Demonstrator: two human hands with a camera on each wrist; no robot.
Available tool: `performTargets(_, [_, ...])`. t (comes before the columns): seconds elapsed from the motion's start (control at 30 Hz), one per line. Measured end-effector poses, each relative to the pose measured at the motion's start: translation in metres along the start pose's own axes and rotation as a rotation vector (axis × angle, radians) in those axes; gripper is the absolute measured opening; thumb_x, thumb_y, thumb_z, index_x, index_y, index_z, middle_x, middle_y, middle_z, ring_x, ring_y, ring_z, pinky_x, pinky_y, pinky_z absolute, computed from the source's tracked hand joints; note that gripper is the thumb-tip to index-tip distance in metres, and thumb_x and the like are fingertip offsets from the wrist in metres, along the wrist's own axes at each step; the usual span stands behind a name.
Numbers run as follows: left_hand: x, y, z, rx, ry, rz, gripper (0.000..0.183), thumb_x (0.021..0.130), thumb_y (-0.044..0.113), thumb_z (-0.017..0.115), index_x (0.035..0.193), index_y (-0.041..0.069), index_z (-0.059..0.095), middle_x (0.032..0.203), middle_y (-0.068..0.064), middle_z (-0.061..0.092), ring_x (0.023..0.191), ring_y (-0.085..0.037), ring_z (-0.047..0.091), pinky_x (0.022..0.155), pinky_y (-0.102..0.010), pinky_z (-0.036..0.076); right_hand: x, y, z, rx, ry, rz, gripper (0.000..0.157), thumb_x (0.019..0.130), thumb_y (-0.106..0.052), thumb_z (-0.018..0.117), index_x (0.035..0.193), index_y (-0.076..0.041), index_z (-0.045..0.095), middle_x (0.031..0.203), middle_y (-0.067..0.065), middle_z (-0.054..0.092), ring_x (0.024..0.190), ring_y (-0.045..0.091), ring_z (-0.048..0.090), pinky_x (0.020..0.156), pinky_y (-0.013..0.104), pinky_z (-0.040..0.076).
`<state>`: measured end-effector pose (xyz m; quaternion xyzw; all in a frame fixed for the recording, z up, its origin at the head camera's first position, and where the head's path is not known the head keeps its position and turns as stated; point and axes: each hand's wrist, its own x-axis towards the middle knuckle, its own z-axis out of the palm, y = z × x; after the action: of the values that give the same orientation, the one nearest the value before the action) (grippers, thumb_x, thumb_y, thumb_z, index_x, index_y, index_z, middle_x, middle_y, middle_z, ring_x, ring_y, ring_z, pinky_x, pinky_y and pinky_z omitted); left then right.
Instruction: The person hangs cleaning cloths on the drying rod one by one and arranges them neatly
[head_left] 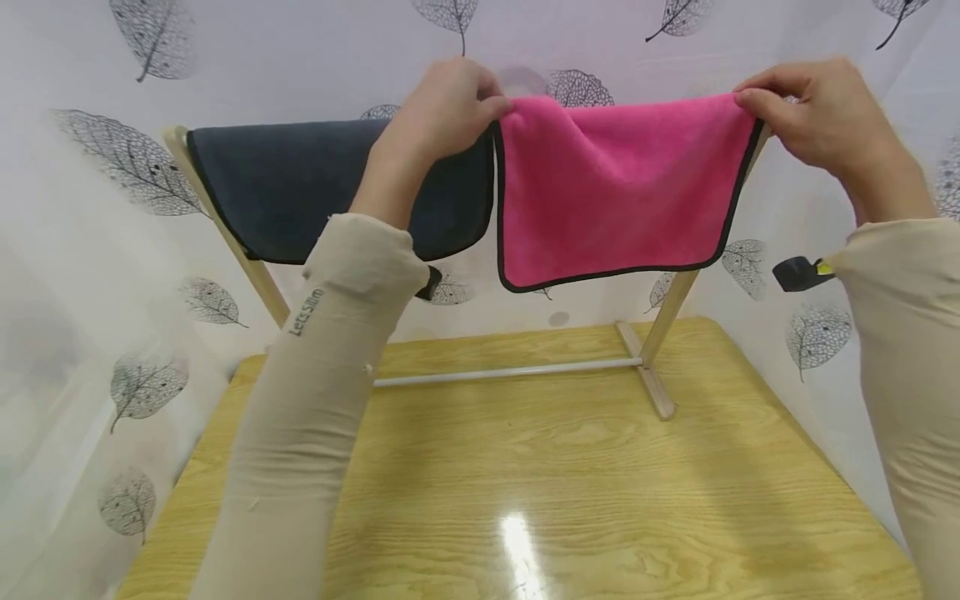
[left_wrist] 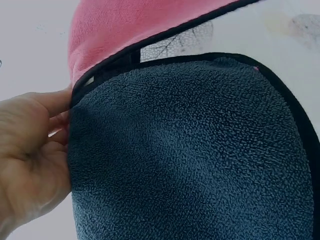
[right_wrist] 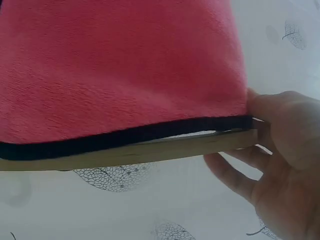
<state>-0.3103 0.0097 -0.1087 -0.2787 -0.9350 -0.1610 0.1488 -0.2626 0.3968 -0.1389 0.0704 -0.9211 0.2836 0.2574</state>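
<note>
A pink towel with black edging hangs over the top of a wooden rack, beside a dark grey-blue towel on the left half. My left hand pinches the pink towel's upper left corner, close to the dark towel's right edge. At the upper right corner, my right hand pinches the pink towel between thumb and fingers. In the right wrist view, its other fingers lie around the end of the wooden side post. The rack's top bar is hidden under the towels.
The rack's right foot and white lower rod stand at the back of a wood-grain table. Behind is a pale curtain-like backdrop with leaf prints. The left post slants beside the dark towel.
</note>
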Motion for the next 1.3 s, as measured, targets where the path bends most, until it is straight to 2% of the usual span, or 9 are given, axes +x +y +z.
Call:
performTargets(0.13, [0.002, 0.003, 0.002, -0.029, 0.021, -0.038, 0.038, 0.11, 0.034, 0.048, 0.136, 0.012, 0.065, 0.122, -0.005, 0.065, 0.098, -0.015, 0.057, 0.087, -0.022, 0.048, -0.001, 0.002, 0.003, 0.056, 0.062, 0.001, 0.023, 0.106, -0.023, 0.059, 0.127, -0.022, 0.065, 0.105, -0.022, 0.055, 0.086, -0.001, 0.051, 0.079, 0.013, 0.042])
performTargets(0.23, [0.003, 0.003, 0.003, -0.048, 0.038, -0.052, 0.037, 0.11, 0.033, 0.049, 0.139, 0.014, 0.061, 0.127, -0.004, 0.065, 0.105, -0.014, 0.057, 0.094, -0.024, 0.049, 0.0, 0.003, 0.004, 0.052, 0.11, -0.02, 0.012, 0.104, -0.021, 0.063, 0.107, -0.031, 0.07, 0.096, -0.026, 0.056, 0.08, -0.002, 0.048, 0.068, 0.013, 0.037])
performTargets(0.37, [0.003, 0.002, 0.004, -0.033, 0.048, -0.025, 0.036, 0.11, 0.033, 0.049, 0.132, 0.012, 0.07, 0.12, -0.003, 0.068, 0.097, -0.012, 0.056, 0.084, -0.023, 0.048, 0.001, 0.007, 0.006, 0.023, 0.135, -0.048, 0.018, 0.102, -0.025, 0.064, 0.096, -0.037, 0.075, 0.082, -0.034, 0.056, 0.078, -0.002, 0.045, 0.07, 0.017, 0.033])
performTargets(0.57, [0.002, -0.002, 0.002, -0.036, 0.004, 0.012, 0.041, 0.108, 0.043, 0.052, 0.104, 0.011, 0.078, 0.085, -0.002, 0.061, 0.074, -0.012, 0.048, 0.067, -0.025, 0.039, -0.004, 0.011, 0.01, 0.042, 0.074, -0.083, 0.023, 0.103, -0.027, 0.06, 0.11, -0.017, 0.079, 0.095, -0.028, 0.057, 0.094, -0.002, 0.047, 0.084, 0.016, 0.033])
performTargets(0.77, [0.002, -0.001, 0.0, -0.096, -0.053, -0.003, 0.038, 0.102, 0.044, 0.063, 0.13, 0.02, 0.074, 0.12, 0.003, 0.072, 0.101, -0.012, 0.056, 0.085, -0.026, 0.047, -0.004, 0.014, 0.014, 0.036, 0.101, -0.131, 0.018, 0.103, -0.023, 0.062, 0.111, -0.019, 0.078, 0.094, -0.03, 0.057, 0.089, -0.002, 0.046, 0.078, 0.015, 0.033])
performTargets(0.87, [0.002, -0.002, 0.001, -0.097, -0.039, 0.005, 0.036, 0.104, 0.04, 0.061, 0.132, 0.019, 0.07, 0.125, 0.0, 0.07, 0.103, -0.014, 0.058, 0.086, -0.027, 0.048, -0.004, 0.013, 0.016, 0.049, 0.124, -0.165, 0.014, 0.103, -0.018, 0.063, 0.111, -0.023, 0.074, 0.088, -0.028, 0.056, 0.078, 0.001, 0.045, 0.07, 0.016, 0.033])
performTargets(1.0, [0.002, -0.002, 0.001, -0.077, -0.017, 0.016, 0.034, 0.107, 0.038, 0.054, 0.13, 0.017, 0.068, 0.122, -0.001, 0.069, 0.099, -0.014, 0.058, 0.082, -0.027, 0.046, -0.004, 0.01, 0.019, 0.04, 0.165, -0.178, 0.014, 0.104, -0.018, 0.062, 0.108, -0.012, 0.073, 0.081, -0.027, 0.054, 0.071, 0.002, 0.042, 0.064, 0.016, 0.032])
performTargets(1.17, [0.003, -0.001, 0.001, -0.061, -0.005, -0.013, 0.037, 0.109, 0.039, 0.05, 0.132, 0.016, 0.067, 0.127, -0.001, 0.068, 0.103, -0.014, 0.057, 0.083, -0.026, 0.047, 0.0, 0.007, 0.022, -0.089, 0.198, -0.194, 0.041, 0.105, -0.027, 0.052, 0.108, 0.008, 0.073, 0.098, -0.031, 0.052, 0.092, -0.008, 0.045, 0.08, 0.013, 0.033])
performTargets(1.3, [0.003, -0.001, 0.002, -0.07, 0.016, -0.047, 0.036, 0.108, 0.037, 0.052, 0.134, 0.014, 0.061, 0.13, -0.004, 0.065, 0.104, -0.016, 0.057, 0.088, -0.026, 0.05, -0.001, 0.006, 0.024, -0.097, 0.186, -0.211, 0.039, 0.105, -0.025, 0.052, 0.115, 0.007, 0.073, 0.107, -0.027, 0.051, 0.098, -0.007, 0.045, 0.084, 0.012, 0.033])
